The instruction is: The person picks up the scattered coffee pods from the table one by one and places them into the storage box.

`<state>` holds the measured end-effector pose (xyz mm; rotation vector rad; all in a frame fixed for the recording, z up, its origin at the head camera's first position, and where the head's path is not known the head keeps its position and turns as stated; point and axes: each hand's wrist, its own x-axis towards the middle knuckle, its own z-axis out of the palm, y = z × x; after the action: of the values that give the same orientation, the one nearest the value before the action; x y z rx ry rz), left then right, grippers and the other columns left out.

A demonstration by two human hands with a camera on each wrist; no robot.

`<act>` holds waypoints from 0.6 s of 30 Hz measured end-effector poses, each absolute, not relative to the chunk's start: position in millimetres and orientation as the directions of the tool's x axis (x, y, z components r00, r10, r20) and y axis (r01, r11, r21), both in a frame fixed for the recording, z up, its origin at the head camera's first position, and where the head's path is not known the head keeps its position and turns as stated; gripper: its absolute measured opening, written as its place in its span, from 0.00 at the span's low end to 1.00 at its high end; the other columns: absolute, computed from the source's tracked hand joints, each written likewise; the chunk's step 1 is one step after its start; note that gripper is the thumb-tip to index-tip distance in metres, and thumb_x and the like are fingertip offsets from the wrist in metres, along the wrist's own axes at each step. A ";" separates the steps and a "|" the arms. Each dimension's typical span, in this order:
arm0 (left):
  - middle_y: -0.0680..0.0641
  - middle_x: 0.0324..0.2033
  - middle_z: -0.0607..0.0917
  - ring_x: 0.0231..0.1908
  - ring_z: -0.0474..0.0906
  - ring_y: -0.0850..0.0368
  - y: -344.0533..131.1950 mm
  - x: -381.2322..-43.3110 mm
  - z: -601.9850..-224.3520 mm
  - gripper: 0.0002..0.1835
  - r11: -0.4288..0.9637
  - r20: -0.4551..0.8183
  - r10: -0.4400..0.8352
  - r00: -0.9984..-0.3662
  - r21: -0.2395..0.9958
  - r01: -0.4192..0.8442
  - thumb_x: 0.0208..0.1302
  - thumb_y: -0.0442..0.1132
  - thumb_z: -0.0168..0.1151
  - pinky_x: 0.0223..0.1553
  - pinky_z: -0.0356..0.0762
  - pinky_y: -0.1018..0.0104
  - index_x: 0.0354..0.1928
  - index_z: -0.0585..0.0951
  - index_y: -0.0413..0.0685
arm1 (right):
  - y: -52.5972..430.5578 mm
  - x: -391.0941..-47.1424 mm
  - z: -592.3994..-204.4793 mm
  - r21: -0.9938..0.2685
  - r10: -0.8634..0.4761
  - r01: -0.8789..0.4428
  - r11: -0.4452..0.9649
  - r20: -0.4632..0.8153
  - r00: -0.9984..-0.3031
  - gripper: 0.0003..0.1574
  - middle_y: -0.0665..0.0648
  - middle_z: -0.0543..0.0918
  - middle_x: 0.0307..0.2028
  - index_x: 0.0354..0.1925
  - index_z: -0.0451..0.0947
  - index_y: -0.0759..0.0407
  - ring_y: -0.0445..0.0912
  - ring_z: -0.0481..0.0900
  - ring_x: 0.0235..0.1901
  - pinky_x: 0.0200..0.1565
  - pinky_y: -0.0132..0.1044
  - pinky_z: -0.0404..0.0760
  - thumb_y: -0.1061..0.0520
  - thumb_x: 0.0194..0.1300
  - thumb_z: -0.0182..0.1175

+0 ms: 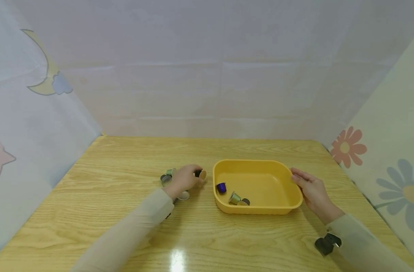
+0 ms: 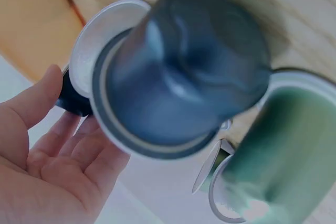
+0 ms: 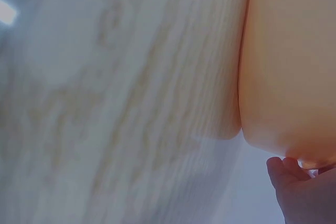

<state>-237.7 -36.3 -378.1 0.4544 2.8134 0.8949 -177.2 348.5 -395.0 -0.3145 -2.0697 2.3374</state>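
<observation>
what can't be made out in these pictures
Head: how many loose capsules lie there; the left hand may hide some.
Left wrist: all of the held capsule, partly behind a nearer dark capsule; a green capsule, cut off by the right edge.
Right wrist: the yellow tray's inside, hidden by its outer wall.

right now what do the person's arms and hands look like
The left sleeve and right sleeve are long and pale cream. The left hand and right hand wear no gloves. A small black device sits by the right cuff.
</observation>
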 end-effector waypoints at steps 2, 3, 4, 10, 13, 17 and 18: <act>0.41 0.60 0.78 0.61 0.70 0.42 -37.0 -237.5 -374.9 0.25 0.781 -0.043 0.327 -0.944 0.575 0.244 0.63 0.40 0.67 0.62 0.67 0.45 0.61 0.77 0.42 | 348.3 -177.5 -394.9 -0.984 0.138 0.133 -0.118 -0.149 -0.979 0.28 0.30 0.81 0.38 0.67 0.69 0.52 0.25 0.78 0.41 0.44 0.22 0.79 0.58 0.70 0.59; 0.42 0.60 0.78 0.61 0.71 0.42 -37.1 -237.3 -373.2 0.25 0.784 -0.040 0.324 -0.945 0.570 0.245 0.63 0.40 0.67 0.62 0.67 0.45 0.62 0.77 0.42 | 348.3 -177.6 -394.9 -0.985 0.137 0.132 -0.112 -0.147 -0.980 0.30 0.29 0.81 0.38 0.68 0.67 0.55 0.25 0.78 0.41 0.45 0.22 0.78 0.58 0.70 0.58; 0.42 0.59 0.78 0.61 0.72 0.42 -36.9 -237.1 -371.6 0.25 0.787 -0.032 0.326 -0.945 0.563 0.253 0.63 0.40 0.67 0.60 0.69 0.46 0.62 0.77 0.42 | 348.3 -177.7 -394.9 -0.985 0.138 0.131 -0.110 -0.146 -0.980 0.30 0.30 0.81 0.38 0.69 0.66 0.56 0.25 0.78 0.41 0.45 0.22 0.78 0.58 0.70 0.58; 0.43 0.58 0.79 0.58 0.74 0.45 -31.9 -234.4 -359.3 0.26 0.777 0.000 0.324 -0.946 0.570 0.266 0.64 0.42 0.67 0.56 0.74 0.49 0.63 0.76 0.45 | 348.9 -177.2 -395.4 -0.984 0.132 0.128 -0.123 -0.144 -0.981 0.26 0.31 0.82 0.38 0.65 0.72 0.51 0.26 0.79 0.41 0.45 0.23 0.79 0.58 0.71 0.58; 0.43 0.58 0.79 0.58 0.74 0.45 -28.3 -233.0 -354.7 0.26 0.740 0.000 0.330 -0.944 0.621 0.259 0.65 0.43 0.66 0.56 0.74 0.49 0.64 0.76 0.46 | 349.5 -177.2 -395.8 -0.983 0.129 0.128 -0.131 -0.145 -0.981 0.26 0.31 0.82 0.38 0.65 0.71 0.51 0.26 0.79 0.41 0.45 0.23 0.79 0.59 0.70 0.58; 0.44 0.58 0.79 0.58 0.74 0.45 -22.8 -230.8 -350.3 0.25 0.690 0.030 0.354 -0.935 0.666 0.283 0.66 0.41 0.65 0.57 0.74 0.51 0.63 0.76 0.45 | 349.7 -177.5 -395.9 -0.982 0.129 0.129 -0.140 -0.147 -0.981 0.27 0.31 0.82 0.38 0.66 0.70 0.51 0.26 0.79 0.42 0.45 0.23 0.79 0.59 0.70 0.58; 0.44 0.58 0.79 0.57 0.74 0.45 -21.3 -230.0 -349.1 0.25 0.688 0.041 0.359 -0.932 0.663 0.294 0.66 0.41 0.65 0.56 0.74 0.51 0.63 0.76 0.45 | 349.6 -177.5 -395.7 -0.981 0.130 0.129 -0.142 -0.147 -0.981 0.26 0.31 0.82 0.38 0.65 0.71 0.51 0.26 0.79 0.42 0.45 0.23 0.79 0.59 0.70 0.59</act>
<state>-230.0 -21.3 -349.1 0.5436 2.8012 1.0756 -177.5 349.6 -395.7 -0.3098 -2.0569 2.3534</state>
